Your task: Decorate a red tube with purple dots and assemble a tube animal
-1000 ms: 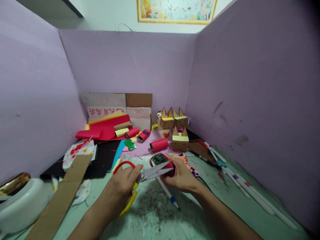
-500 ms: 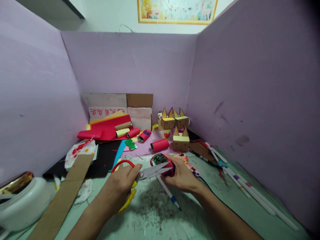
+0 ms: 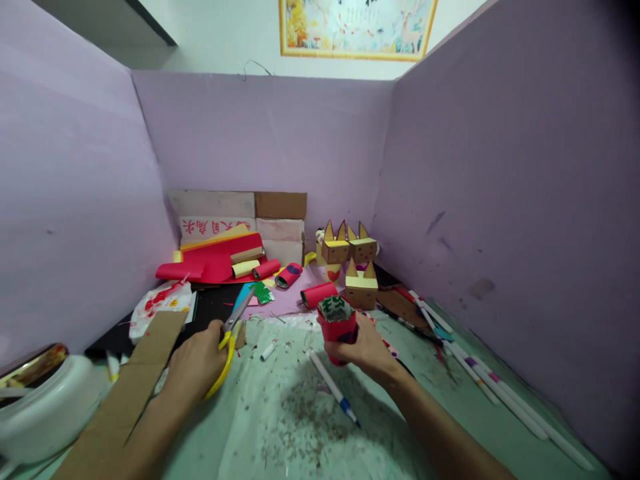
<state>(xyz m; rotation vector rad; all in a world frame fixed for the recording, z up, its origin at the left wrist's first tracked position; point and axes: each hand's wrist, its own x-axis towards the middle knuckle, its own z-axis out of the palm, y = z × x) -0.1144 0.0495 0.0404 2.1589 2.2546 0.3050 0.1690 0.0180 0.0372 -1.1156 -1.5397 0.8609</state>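
My left hand (image 3: 197,359) is closed around the yellow handles of a pair of scissors (image 3: 236,319), whose blades point up and away toward the green paper scrap (image 3: 262,292). My right hand (image 3: 361,348) grips a red paper-covered tube (image 3: 336,328). The tube is held nearly upright, its open top facing me and showing a green and white inside; a dark patch shows on its side by my fingers. Below, an uncapped blue marker (image 3: 334,387) lies on the table, and a small white cap (image 3: 267,352) lies to its left.
Red tubes (image 3: 318,295) and cardboard boxes with pointed ears (image 3: 361,289) stand behind. Red paper (image 3: 220,257) leans at a carton (image 3: 280,230). A cardboard strip (image 3: 127,393) and white container (image 3: 45,407) are left; several white markers (image 3: 520,400) line the right. Purple panels enclose three sides.
My left hand has drawn the scissors left, away from the tube, and the blades now point forward. My right hand has tipped the tube upright. The white cap has come into sight.
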